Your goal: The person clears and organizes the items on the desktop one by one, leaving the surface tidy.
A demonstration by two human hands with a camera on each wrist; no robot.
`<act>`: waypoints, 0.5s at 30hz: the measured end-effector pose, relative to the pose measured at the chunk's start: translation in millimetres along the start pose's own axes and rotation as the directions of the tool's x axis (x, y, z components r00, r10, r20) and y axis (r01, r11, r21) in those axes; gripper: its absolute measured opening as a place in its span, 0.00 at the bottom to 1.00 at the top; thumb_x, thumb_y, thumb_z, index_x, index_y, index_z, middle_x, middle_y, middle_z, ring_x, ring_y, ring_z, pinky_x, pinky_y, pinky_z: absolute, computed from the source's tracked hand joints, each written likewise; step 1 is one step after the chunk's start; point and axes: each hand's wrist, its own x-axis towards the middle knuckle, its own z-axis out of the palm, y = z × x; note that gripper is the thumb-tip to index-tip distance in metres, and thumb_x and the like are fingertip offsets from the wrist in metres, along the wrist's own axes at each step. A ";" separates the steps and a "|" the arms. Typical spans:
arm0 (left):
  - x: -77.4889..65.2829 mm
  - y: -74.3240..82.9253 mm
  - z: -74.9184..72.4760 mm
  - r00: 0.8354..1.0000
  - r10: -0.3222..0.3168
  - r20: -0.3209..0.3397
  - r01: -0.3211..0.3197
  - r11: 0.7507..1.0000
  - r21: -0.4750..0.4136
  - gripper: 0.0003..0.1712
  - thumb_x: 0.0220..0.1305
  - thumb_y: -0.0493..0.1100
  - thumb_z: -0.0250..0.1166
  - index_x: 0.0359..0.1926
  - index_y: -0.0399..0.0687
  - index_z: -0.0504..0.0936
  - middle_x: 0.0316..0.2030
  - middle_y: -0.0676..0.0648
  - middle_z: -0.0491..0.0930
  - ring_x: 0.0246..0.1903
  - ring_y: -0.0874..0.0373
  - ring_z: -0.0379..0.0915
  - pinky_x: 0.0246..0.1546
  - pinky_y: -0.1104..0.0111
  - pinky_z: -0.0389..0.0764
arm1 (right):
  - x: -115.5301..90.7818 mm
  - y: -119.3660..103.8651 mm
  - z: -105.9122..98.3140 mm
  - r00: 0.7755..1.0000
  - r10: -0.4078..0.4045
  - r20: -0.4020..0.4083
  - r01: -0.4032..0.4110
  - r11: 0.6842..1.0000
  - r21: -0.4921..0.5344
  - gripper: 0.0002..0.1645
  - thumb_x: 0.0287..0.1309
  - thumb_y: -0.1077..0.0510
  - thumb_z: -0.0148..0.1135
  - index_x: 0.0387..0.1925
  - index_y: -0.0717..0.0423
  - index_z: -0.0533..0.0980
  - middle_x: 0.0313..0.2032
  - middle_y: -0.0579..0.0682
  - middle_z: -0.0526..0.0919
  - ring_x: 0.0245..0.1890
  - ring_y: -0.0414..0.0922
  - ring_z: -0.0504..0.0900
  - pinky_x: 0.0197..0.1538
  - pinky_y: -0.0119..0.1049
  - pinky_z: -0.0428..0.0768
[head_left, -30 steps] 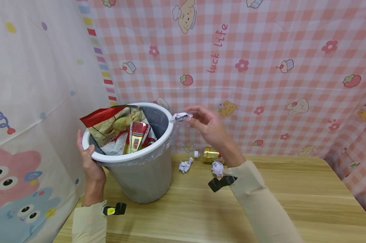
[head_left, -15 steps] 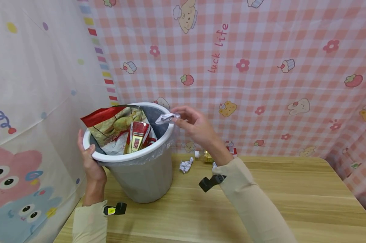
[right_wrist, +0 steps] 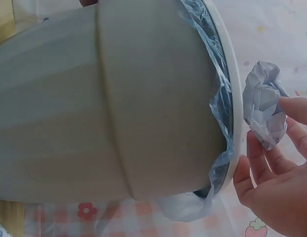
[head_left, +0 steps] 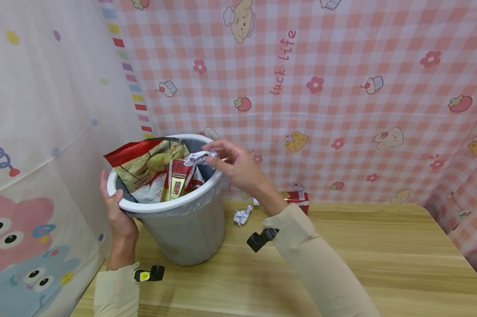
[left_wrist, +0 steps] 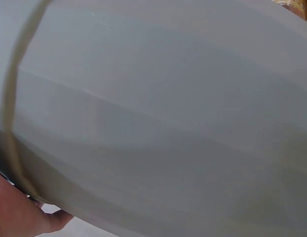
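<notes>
A grey trash can point(head_left: 186, 240) with a white rim and clear liner stands tilted on the table. My left hand point(head_left: 120, 215) holds its left side, thumb over the rim and fingers along the outer wall; the can wall point(left_wrist: 168, 118) fills most of the left wrist view. Between thumb and fingers, my right hand point(head_left: 242, 169) pinches a crumpled piece of paper point(head_left: 198, 157) above the can's opening. The right wrist view has this paper point(right_wrist: 264, 103) just past the rim. Inside the can lie a snack bag point(head_left: 155, 160) and a red-and-gold package point(head_left: 179, 178).
Another crumpled paper point(head_left: 242, 216) lies on the wooden table point(head_left: 381, 251) right of the can. A red package point(head_left: 299, 200) rests at the back edge, partly behind my right forearm. A bottle there is mostly hidden. Printed cloths hang behind and at the left.
My right hand has moved left with the crumpled paper, from outside the rim to over the opening. My left hand and the trash can have stayed put.
</notes>
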 end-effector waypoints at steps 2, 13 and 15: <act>0.0 0.0 0.0 1.000 0.001 0.000 -0.001 1.000 0.003 0.41 0.63 0.48 0.45 0.78 0.52 0.47 0.76 0.48 0.48 0.74 0.56 0.42 0.72 0.63 0.38 | 0.6 0.4 1.6 1.000 -0.004 0.003 0.004 1.000 -0.004 0.16 0.66 0.56 0.62 0.54 0.49 0.78 0.43 0.51 0.81 0.45 0.56 0.79 0.38 0.36 0.76; 0.1 0.1 0.9 1.000 0.008 0.001 -0.008 1.000 0.003 0.41 0.63 0.48 0.44 0.78 0.52 0.47 0.77 0.47 0.47 0.74 0.56 0.41 0.72 0.64 0.38 | 3.4 1.7 7.4 1.000 -0.018 0.012 0.018 0.998 -0.063 0.20 0.67 0.56 0.61 0.59 0.50 0.76 0.49 0.50 0.82 0.45 0.47 0.79 0.43 0.38 0.77; 0.0 0.1 1.0 1.000 0.006 0.003 -0.006 1.000 0.005 0.41 0.63 0.48 0.44 0.78 0.52 0.47 0.77 0.48 0.46 0.74 0.56 0.41 0.72 0.64 0.38 | 3.1 1.6 7.6 1.000 0.002 0.019 -0.001 0.996 -0.084 0.22 0.67 0.54 0.61 0.62 0.46 0.75 0.53 0.49 0.81 0.48 0.45 0.78 0.47 0.39 0.77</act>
